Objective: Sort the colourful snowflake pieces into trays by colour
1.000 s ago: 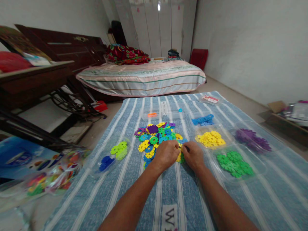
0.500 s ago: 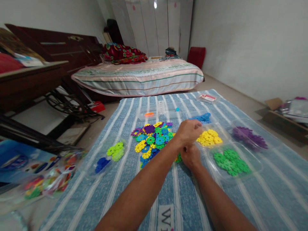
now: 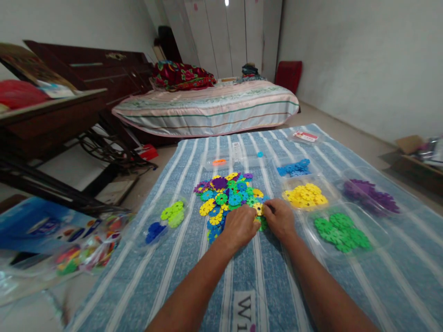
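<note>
Close together: left hand (image 3: 240,227), right hand (image 3: 281,220), palms down.

The discs (image 3: 226,196) are looking like smooth, faintly glossy plastic, lying on matt, woven striped cloth (image 3: 194,258). At three o'clock of them, clear trays (image 3: 378,230) are showing thin, shiny plastic. At nine o'clock, dark wooden furniture (image 3: 58,122) is gleaming slightly.
</note>
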Motion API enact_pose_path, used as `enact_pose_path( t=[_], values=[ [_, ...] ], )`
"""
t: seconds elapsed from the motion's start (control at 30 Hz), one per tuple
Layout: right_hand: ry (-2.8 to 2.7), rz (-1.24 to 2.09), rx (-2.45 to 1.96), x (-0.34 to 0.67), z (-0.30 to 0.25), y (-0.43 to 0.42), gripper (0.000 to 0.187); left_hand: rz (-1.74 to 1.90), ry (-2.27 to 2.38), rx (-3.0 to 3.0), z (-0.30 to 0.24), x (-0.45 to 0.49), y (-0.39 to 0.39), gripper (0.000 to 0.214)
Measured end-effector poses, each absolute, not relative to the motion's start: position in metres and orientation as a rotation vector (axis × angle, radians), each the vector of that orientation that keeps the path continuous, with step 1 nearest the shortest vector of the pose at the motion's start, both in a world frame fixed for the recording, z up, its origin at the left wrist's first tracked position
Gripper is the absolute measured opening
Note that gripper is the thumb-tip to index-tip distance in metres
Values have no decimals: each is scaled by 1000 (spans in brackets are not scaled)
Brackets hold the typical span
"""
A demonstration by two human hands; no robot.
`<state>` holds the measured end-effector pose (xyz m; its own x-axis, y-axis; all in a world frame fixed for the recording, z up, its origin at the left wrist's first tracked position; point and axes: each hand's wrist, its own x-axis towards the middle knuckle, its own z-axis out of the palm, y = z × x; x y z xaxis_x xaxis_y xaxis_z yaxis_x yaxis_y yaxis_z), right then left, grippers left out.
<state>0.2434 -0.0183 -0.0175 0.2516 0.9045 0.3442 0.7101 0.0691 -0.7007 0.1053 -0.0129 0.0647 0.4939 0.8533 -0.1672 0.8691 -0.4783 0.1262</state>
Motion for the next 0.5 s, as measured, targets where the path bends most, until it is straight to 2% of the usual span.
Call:
enact_pose_path(
  t=[0.27, 0.5],
  values=[
    [-1434, 366, -1659, 244, -15, -19, 23, -3, 1444, 2592, 46, 102, -24, 19],
    [-1362, 394, -1631, 244, -14, -18, 22, 36, 1430, 2337, 55, 89, -17, 7]
  ],
)
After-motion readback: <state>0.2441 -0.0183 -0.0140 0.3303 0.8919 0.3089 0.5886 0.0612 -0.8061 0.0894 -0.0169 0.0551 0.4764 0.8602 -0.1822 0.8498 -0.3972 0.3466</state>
